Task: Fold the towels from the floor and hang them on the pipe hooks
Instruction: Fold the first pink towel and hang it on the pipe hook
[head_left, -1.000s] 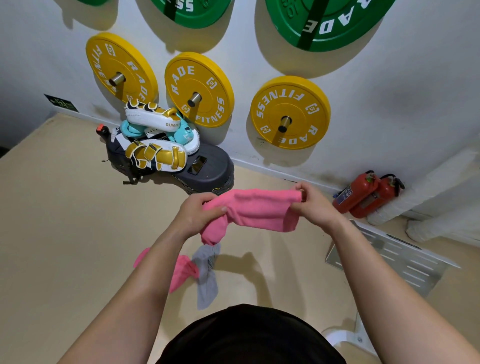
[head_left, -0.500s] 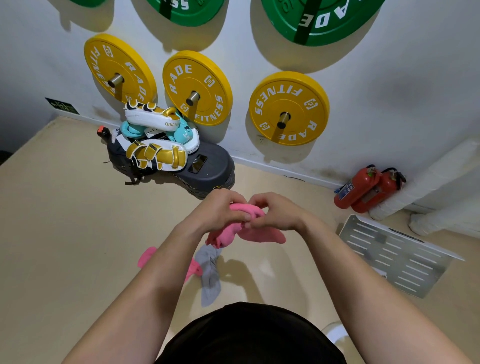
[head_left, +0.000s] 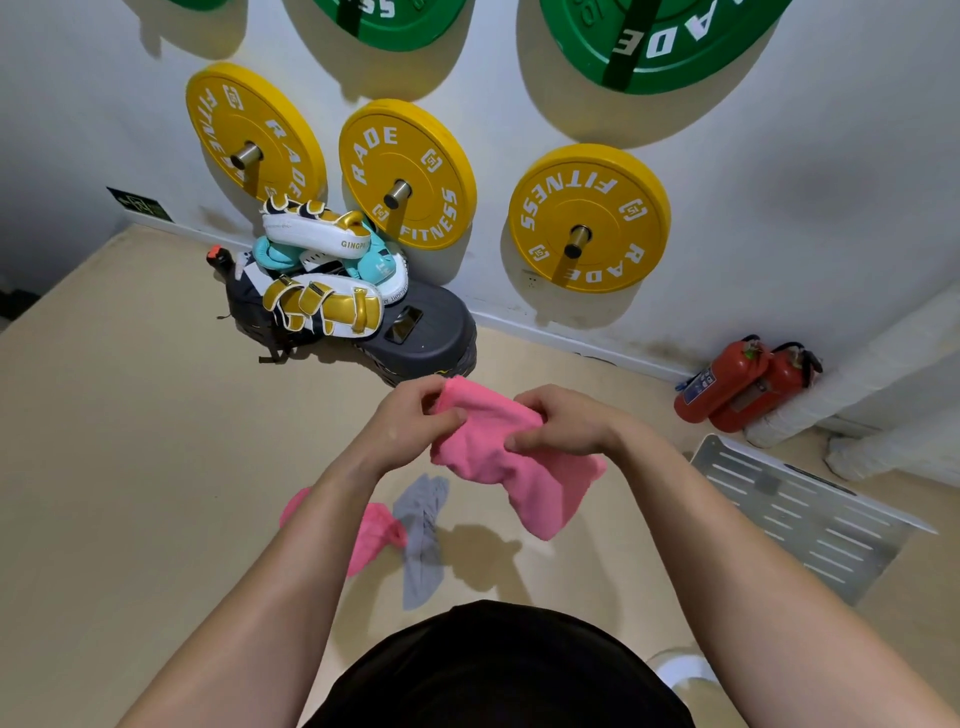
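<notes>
Indoors, beige floor (head_left: 130, 441), white wall (head_left: 789, 197), pink towel (head_left: 545, 493) held

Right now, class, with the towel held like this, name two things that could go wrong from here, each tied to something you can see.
1. The held pink towel is bunched between the left hand and right hand, its lower end hanging loose; the fold may come out uneven.
2. A second pink towel and a grey towel lie crumpled on the floor below; a step forward could tread on them.
</notes>
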